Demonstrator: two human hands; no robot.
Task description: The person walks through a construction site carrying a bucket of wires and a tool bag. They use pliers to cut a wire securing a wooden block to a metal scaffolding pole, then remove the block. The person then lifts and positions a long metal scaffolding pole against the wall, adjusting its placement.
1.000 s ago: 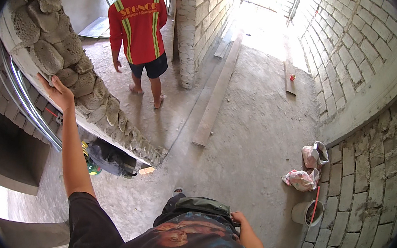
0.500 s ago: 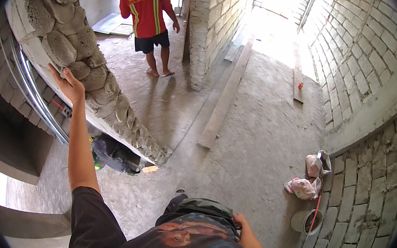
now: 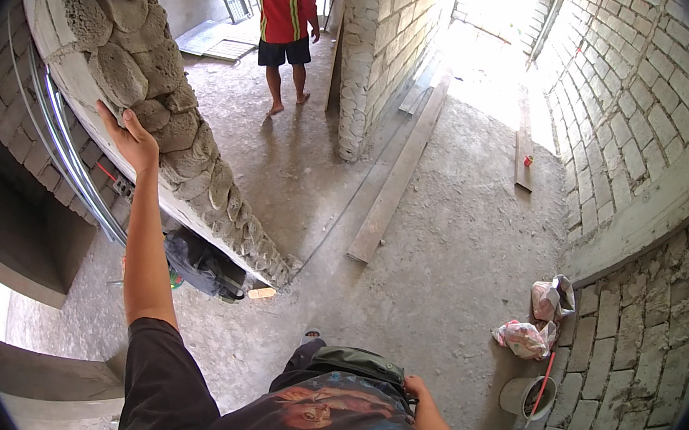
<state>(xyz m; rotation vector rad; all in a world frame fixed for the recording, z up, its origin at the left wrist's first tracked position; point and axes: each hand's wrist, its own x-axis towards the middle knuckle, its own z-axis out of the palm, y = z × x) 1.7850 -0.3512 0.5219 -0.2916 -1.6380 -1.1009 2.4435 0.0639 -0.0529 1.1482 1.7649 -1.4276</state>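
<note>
My left hand (image 3: 134, 141) is raised against the pale, smooth face of a wall end (image 3: 80, 95), fingers stretched out and thumb apart. Rough lumps of grey mortar (image 3: 154, 69) cover the wall's edge beside it. Nothing is held in that hand. At my waist sits a dark green bag (image 3: 354, 360). My right hand (image 3: 415, 386) is low at the bag's right end, its fingers curled in at the edge; the fingertips are partly hidden.
A person in a red shirt (image 3: 286, 7) stands in the room beyond. Long planks (image 3: 399, 179) lie on the concrete floor. By the right block wall are plastic bags (image 3: 526, 339) and a bucket (image 3: 514, 394). A dark backpack (image 3: 200, 267) and bent metal tubes (image 3: 74, 149) are at left.
The person in red has walked farther into the room. My view has shifted slightly; my left hand stays against the wall and my right hand at the bag.
</note>
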